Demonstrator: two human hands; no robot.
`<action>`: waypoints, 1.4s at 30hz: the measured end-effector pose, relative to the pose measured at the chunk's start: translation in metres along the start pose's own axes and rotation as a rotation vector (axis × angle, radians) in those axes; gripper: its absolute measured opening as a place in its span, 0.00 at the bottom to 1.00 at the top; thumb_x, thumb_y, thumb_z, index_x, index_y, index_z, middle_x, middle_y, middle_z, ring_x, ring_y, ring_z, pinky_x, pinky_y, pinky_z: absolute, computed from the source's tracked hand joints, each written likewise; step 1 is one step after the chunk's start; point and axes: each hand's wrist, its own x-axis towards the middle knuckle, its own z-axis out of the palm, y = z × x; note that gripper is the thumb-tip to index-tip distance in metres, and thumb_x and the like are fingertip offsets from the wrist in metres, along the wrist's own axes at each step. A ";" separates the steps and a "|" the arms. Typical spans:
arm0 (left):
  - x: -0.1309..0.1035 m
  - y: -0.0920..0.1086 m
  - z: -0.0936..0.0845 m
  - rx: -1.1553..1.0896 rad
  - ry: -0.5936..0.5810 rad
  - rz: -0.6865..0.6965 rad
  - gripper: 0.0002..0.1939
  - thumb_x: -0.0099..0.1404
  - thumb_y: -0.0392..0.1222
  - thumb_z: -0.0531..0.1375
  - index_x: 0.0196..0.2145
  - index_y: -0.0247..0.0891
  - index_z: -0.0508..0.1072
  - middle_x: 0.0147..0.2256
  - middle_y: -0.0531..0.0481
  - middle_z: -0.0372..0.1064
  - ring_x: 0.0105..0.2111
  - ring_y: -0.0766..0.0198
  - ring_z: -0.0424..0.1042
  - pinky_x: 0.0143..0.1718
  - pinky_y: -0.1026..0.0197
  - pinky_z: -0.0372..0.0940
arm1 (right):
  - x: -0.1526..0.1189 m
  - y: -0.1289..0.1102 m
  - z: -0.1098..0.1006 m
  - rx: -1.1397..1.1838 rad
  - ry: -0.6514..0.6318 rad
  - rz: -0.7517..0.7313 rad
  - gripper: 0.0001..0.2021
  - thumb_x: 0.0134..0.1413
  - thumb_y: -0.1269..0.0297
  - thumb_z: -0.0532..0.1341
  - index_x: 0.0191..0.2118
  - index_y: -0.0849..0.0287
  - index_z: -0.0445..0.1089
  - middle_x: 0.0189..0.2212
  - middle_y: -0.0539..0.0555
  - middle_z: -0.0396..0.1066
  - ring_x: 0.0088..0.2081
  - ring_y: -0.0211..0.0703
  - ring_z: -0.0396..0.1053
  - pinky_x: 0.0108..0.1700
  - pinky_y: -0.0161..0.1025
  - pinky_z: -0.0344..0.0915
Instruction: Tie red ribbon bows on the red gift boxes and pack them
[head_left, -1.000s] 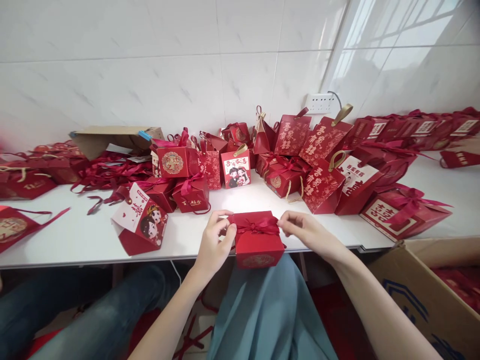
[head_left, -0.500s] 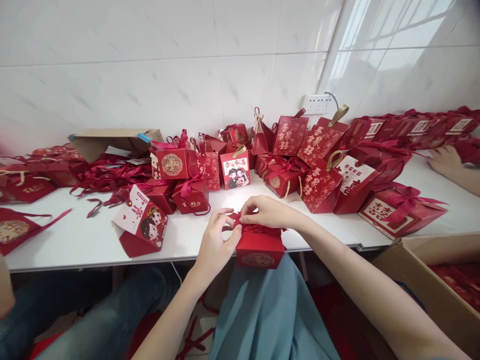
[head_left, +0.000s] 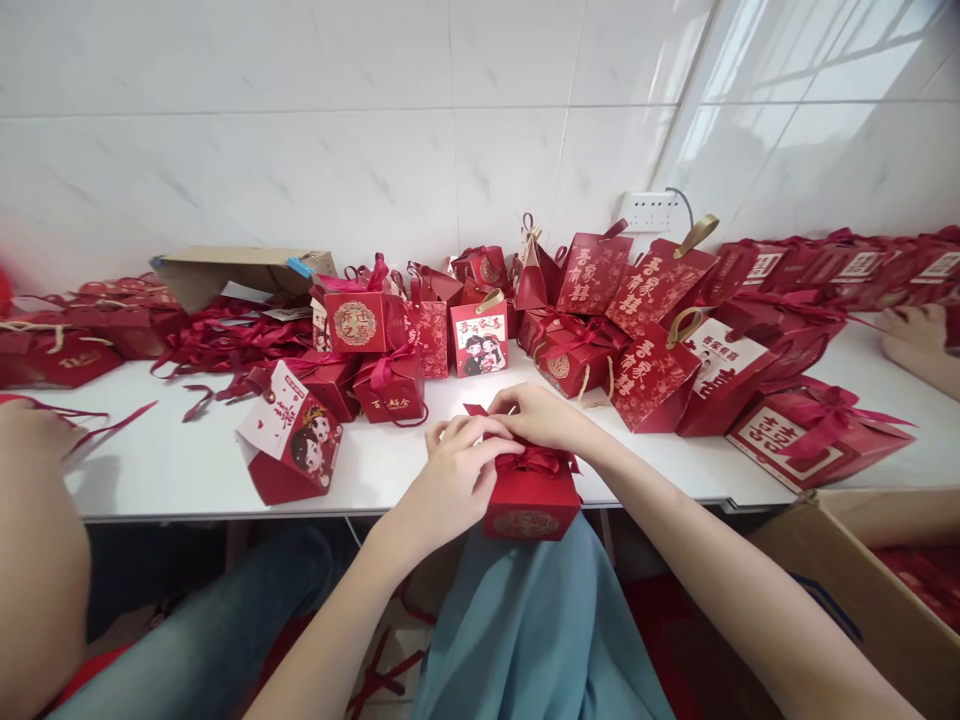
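A small red gift box (head_left: pixel 531 505) with a gold round emblem sits at the table's front edge, above my lap. Across its top lies a dark red ribbon (head_left: pixel 541 460), gathered into a bow. My left hand (head_left: pixel 466 470) is at the box's left side, its fingers closed around the ribbon by the bow. Just behind, my right hand (head_left: pixel 541 415) pinches the ribbon from the far side, thumb and fingertips partly hidden by the left hand. A ribbon end (head_left: pixel 474 409) pokes up beyond the fingers.
Finished-looking red boxes (head_left: pixel 574 360) crowd the back of the white table (head_left: pixel 180 475). A cartoon-printed box (head_left: pixel 296 435) stands at left front. Loose ribbons (head_left: pixel 247 335) lie by a cardboard carton (head_left: pixel 240 270). Other people's arms (head_left: pixel 37 540) show at both sides. An open carton (head_left: pixel 847 560) stands right.
My left hand has rolled over the bow, its fingers now reaching across toward the right hand. The right hand stays at the ribbon. At left, another person's arm has come into view over the table.
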 end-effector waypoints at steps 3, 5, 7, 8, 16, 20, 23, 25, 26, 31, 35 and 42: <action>0.003 0.001 -0.004 -0.012 -0.071 -0.006 0.22 0.63 0.27 0.48 0.45 0.46 0.72 0.45 0.52 0.69 0.46 0.62 0.64 0.51 0.52 0.52 | 0.004 0.001 0.002 -0.003 0.042 0.016 0.07 0.50 0.71 0.59 0.26 0.61 0.73 0.28 0.52 0.76 0.31 0.39 0.71 0.33 0.32 0.63; 0.004 0.000 -0.005 -0.025 -0.081 -0.009 0.21 0.63 0.28 0.47 0.45 0.46 0.72 0.44 0.52 0.70 0.45 0.62 0.65 0.50 0.53 0.53 | 0.006 0.003 0.000 -0.012 0.082 0.030 0.07 0.51 0.69 0.59 0.26 0.62 0.73 0.28 0.54 0.76 0.32 0.41 0.71 0.35 0.34 0.63; 0.004 0.000 -0.004 -0.033 -0.080 -0.017 0.21 0.62 0.28 0.47 0.45 0.45 0.72 0.42 0.51 0.70 0.45 0.62 0.65 0.50 0.53 0.53 | 0.006 0.011 -0.005 0.034 0.122 0.082 0.09 0.55 0.64 0.58 0.31 0.63 0.72 0.31 0.56 0.75 0.32 0.41 0.72 0.35 0.34 0.64; 0.004 0.000 -0.004 -0.037 -0.078 -0.022 0.21 0.62 0.28 0.47 0.45 0.45 0.72 0.42 0.51 0.71 0.45 0.61 0.65 0.50 0.53 0.53 | 0.003 0.016 -0.008 0.075 0.142 0.123 0.11 0.57 0.61 0.56 0.33 0.63 0.72 0.32 0.57 0.75 0.33 0.42 0.72 0.34 0.34 0.64; 0.004 -0.001 -0.002 -0.099 -0.058 -0.034 0.20 0.61 0.28 0.48 0.43 0.44 0.73 0.41 0.50 0.71 0.45 0.60 0.65 0.48 0.54 0.56 | -0.059 0.062 -0.024 0.381 -0.148 0.367 0.31 0.50 0.34 0.51 0.28 0.63 0.70 0.29 0.59 0.73 0.32 0.43 0.70 0.37 0.40 0.66; 0.004 -0.002 -0.001 -0.119 -0.076 -0.050 0.20 0.61 0.28 0.48 0.43 0.44 0.72 0.42 0.50 0.70 0.46 0.60 0.65 0.50 0.54 0.55 | -0.072 0.059 -0.027 0.435 -0.248 0.209 0.24 0.47 0.41 0.60 0.24 0.61 0.66 0.24 0.50 0.69 0.28 0.37 0.64 0.36 0.37 0.61; 0.004 -0.002 -0.002 -0.120 -0.093 -0.054 0.20 0.61 0.28 0.48 0.43 0.44 0.72 0.42 0.50 0.70 0.46 0.60 0.65 0.50 0.53 0.54 | -0.069 0.056 -0.034 0.400 -0.278 0.170 0.22 0.50 0.43 0.59 0.22 0.60 0.63 0.20 0.48 0.66 0.25 0.36 0.60 0.32 0.36 0.56; 0.004 -0.002 -0.002 -0.119 -0.096 -0.048 0.19 0.61 0.28 0.48 0.43 0.44 0.72 0.42 0.50 0.70 0.46 0.60 0.65 0.50 0.53 0.55 | -0.064 0.056 -0.041 0.339 -0.255 0.164 0.22 0.50 0.44 0.59 0.23 0.60 0.63 0.18 0.47 0.62 0.22 0.35 0.57 0.28 0.35 0.53; 0.004 -0.002 -0.002 -0.119 -0.095 -0.046 0.19 0.61 0.28 0.48 0.43 0.43 0.72 0.42 0.50 0.70 0.46 0.59 0.65 0.50 0.53 0.55 | -0.061 0.055 -0.044 0.308 -0.223 0.156 0.21 0.49 0.44 0.60 0.24 0.60 0.64 0.18 0.46 0.61 0.22 0.34 0.56 0.27 0.35 0.51; 0.005 -0.004 -0.003 -0.121 -0.088 -0.021 0.20 0.61 0.28 0.48 0.44 0.43 0.71 0.41 0.48 0.70 0.45 0.59 0.65 0.49 0.53 0.57 | -0.041 0.053 -0.053 0.400 -0.095 0.078 0.19 0.45 0.47 0.63 0.29 0.62 0.68 0.23 0.47 0.61 0.25 0.34 0.57 0.29 0.34 0.53; 0.006 -0.006 -0.003 -0.116 -0.082 0.011 0.22 0.60 0.27 0.48 0.46 0.44 0.71 0.39 0.49 0.69 0.43 0.60 0.65 0.49 0.54 0.59 | -0.013 0.059 -0.043 0.471 -0.057 0.009 0.21 0.40 0.47 0.66 0.30 0.63 0.69 0.23 0.47 0.63 0.25 0.32 0.58 0.29 0.34 0.55; 0.009 -0.009 -0.002 -0.075 -0.105 0.061 0.27 0.59 0.27 0.49 0.51 0.47 0.70 0.39 0.48 0.68 0.44 0.59 0.65 0.49 0.54 0.61 | 0.016 0.070 -0.012 0.349 0.033 0.071 0.19 0.35 0.50 0.68 0.28 0.63 0.71 0.23 0.51 0.70 0.26 0.38 0.65 0.30 0.36 0.61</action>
